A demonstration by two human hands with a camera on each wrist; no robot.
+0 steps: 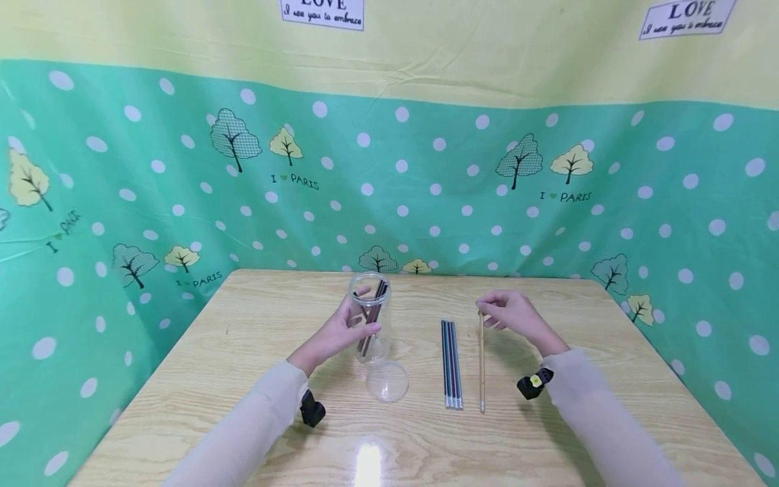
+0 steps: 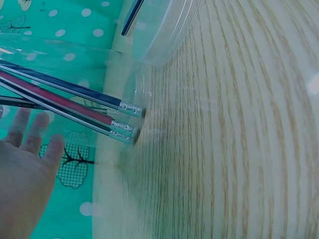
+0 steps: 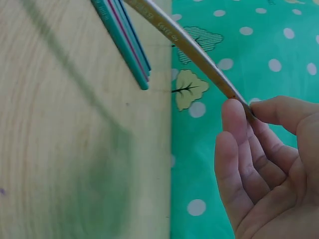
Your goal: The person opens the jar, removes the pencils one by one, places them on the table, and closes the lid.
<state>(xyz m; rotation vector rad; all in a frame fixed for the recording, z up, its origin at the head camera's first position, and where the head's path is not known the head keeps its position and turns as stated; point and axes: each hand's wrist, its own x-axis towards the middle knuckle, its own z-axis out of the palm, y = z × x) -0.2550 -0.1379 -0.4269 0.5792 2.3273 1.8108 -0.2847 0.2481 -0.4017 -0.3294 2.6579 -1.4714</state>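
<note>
My left hand (image 1: 336, 336) grips a tall clear jar (image 1: 381, 341), thumb at its near side and fingers behind it. Several dark and red pencils (image 2: 75, 99) lean inside the jar, their eraser ends down at its bottom in the left wrist view. With thumb and fingertips, my right hand (image 1: 516, 316) pinches the upper end of a gold pencil (image 1: 482, 365). That pencil tilts up from the table in the right wrist view (image 3: 199, 55). Several dark pencils (image 1: 452, 365) lie side by side just left of it, erasers toward me.
A round clear lid (image 1: 387, 381) lies on the wooden table (image 1: 255, 412) in front of the jar. Behind the table hangs a green and yellow printed cloth (image 1: 426, 169), which also runs along both sides. Each wrist wears a small black camera.
</note>
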